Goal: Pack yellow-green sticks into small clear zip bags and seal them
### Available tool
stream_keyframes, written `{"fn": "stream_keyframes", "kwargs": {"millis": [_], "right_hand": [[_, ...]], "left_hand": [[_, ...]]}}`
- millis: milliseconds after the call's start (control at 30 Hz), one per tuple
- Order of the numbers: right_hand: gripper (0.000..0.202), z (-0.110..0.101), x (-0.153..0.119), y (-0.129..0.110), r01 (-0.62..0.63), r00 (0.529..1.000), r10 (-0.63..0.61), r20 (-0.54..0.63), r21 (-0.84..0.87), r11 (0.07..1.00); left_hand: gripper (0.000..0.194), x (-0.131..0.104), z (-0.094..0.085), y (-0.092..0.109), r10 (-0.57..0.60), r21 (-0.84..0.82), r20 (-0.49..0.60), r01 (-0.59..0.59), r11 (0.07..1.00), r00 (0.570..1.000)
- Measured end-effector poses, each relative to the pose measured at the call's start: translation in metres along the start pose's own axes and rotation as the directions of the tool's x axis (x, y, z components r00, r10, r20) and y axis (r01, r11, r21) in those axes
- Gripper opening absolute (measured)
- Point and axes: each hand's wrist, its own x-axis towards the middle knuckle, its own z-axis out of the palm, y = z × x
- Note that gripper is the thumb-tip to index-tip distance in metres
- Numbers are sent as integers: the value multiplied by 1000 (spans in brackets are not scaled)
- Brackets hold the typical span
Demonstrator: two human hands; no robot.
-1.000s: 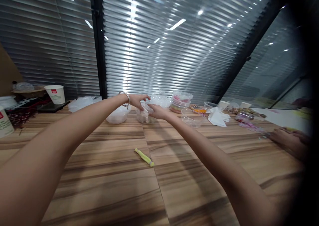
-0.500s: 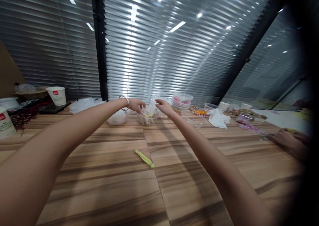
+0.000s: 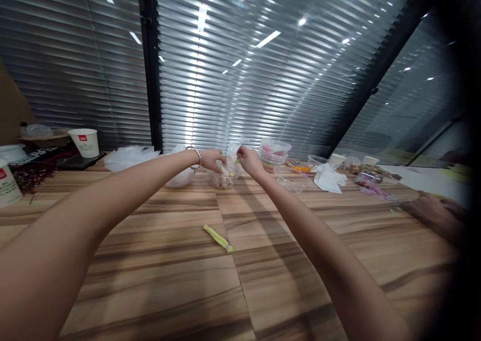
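A clear plastic bowl [image 3: 221, 180] with small pale and yellow pieces stands toward the back of the wooden table. My left hand [image 3: 214, 160], a bracelet on its wrist, reaches over the bowl's left side, its fingers bent down at the clear plastic; what they grip is too small to tell. At the bowl's upper right, my right hand [image 3: 247, 159] is closed in a pinch on a small yellow piece [image 3: 237, 161]. Nearer to me, a yellow fuzzy strip [image 3: 218, 238] lies on the tabletop, touched by neither hand.
Whitish plastic bags [image 3: 130, 159] and paper cups [image 3: 84, 143] are at the left. Stacked clear tubs [image 3: 274, 153], an open container [image 3: 292, 180] and white tissue [image 3: 329, 178] lie right of my hands. Another person's hands [image 3: 432, 210] work at the far right.
My left hand has moved slightly right, further over the bowl. The fingers of my right hand, apart before, have closed on a small yellow piece.
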Motion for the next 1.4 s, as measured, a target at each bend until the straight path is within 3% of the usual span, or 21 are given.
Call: {"fn": "stream_keyframes", "kwargs": {"millis": [200, 367, 467, 600, 700, 833, 967, 1167, 1267, 1400], "right_hand": [[17, -1, -16, -7, 21, 993, -18, 120, -24, 999], [39, -2, -27, -16, 32, 991, -28, 130, -22, 999], [56, -1, -32, -23, 50, 987, -51, 155, 9, 999], [75, 3, -37, -32, 103, 946, -128, 299, 96, 990], [68, 1, -37, -32, 166, 912, -217, 347, 171, 971], [56, -12, -32, -25, 154, 888, -268, 374, 307, 939], [44, -21, -30, -18, 165, 825, -366, 430, 437, 884], [46, -27, -33, -15, 152, 777, -420, 469, 507, 848], [44, -30, -36, -16, 146, 768, -433, 473, 529, 836], [44, -34, -43, -22, 150, 786, -416, 457, 512, 846]], "left_hand": [[57, -6, -12, 1, -81, -42, 17, 82, 996, 997], [51, -5, -22, -9, -261, -19, -115, 261, 965, 958], [45, 4, -13, -16, -337, 1, -131, 340, 940, 932], [45, 17, 4, -18, -378, 22, -86, 381, 924, 922], [44, 20, 7, -18, -381, 27, -46, 382, 924, 924], [32, 13, 0, -19, -370, 14, -6, 370, 929, 929], [30, 6, -5, -17, -395, 49, -142, 405, 913, 908], [37, 9, -19, -3, -340, 82, -404, 404, 911, 849], [38, 11, -23, 8, -235, 92, -388, 292, 952, 891], [29, 12, -13, 18, -135, 91, -209, 156, 984, 969]]}}
